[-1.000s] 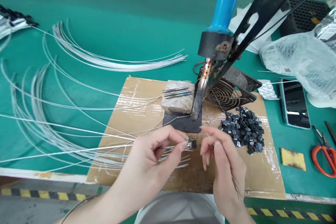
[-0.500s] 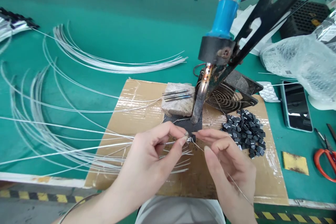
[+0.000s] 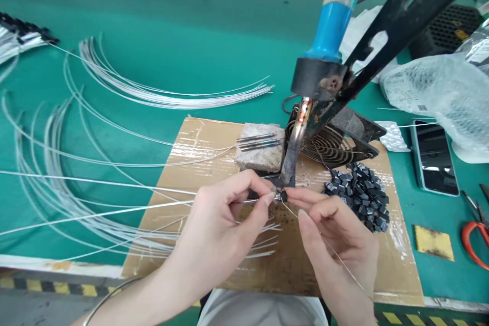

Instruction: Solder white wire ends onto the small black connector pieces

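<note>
My left hand (image 3: 225,221) is closed in a pinch on a white cable (image 3: 153,207) that runs in from the left. Just past its fingertips sits a small black connector piece (image 3: 283,196) at the cable's end. A thin solder wire (image 3: 346,267) passes through my right hand (image 3: 338,249), between thumb and fingers, and its end reaches up to the cable end. The right index fingertip is beside the black piece; whether it touches cannot be made out. Directly above both sets of fingertips points the dark tip of a clamped soldering iron (image 3: 291,155).
Brown cardboard (image 3: 206,137) covers the work spot. A stone-like block (image 3: 263,155) with metal rods stands behind my hands, next to a fan (image 3: 332,137). Small black parts (image 3: 359,196) are piled right. Farther right lie a phone (image 3: 435,158), yellow sponge (image 3: 434,242) and scissors (image 3: 473,239).
The cable end and black piece are slightly higher, closer to the iron's tip. My right fingertips have come nearer the piece. The whole view has shifted a little.
</note>
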Demonstrator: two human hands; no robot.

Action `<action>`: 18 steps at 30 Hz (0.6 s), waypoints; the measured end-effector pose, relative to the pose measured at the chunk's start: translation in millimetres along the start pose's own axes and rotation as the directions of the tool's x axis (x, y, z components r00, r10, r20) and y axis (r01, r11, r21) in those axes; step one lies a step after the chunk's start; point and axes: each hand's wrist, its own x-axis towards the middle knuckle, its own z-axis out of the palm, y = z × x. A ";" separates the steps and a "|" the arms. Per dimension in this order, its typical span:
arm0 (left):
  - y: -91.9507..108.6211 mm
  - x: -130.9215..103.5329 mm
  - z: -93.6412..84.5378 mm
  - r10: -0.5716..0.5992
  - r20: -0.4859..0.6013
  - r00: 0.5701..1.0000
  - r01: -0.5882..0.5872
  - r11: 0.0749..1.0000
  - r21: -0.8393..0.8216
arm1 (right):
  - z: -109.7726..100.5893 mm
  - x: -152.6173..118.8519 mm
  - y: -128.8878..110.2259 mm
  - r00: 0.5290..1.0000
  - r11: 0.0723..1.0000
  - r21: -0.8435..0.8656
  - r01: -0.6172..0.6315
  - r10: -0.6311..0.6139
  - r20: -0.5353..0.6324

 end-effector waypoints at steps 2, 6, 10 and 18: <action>0.3 1.3 0.0 0.010 -0.005 1.000 -0.010 1.000 -0.009 | -0.4 1.7 1.6 1.000 1.000 0.006 -0.005 0.005 -0.001; 3.9 4.5 -0.2 0.023 -0.007 1.000 -0.023 0.999 -0.031 | -2.6 5.9 6.7 0.999 0.999 0.022 0.029 -0.029 0.023; 7.0 9.4 0.1 0.042 -0.024 0.999 -0.043 0.998 -0.037 | -1.6 8.0 6.4 1.000 0.999 0.028 0.016 -0.017 0.012; 8.2 10.8 -0.8 0.035 -0.033 0.999 -0.037 0.998 -0.055 | 2.6 7.4 -1.7 0.998 0.998 0.038 -0.048 0.050 -0.034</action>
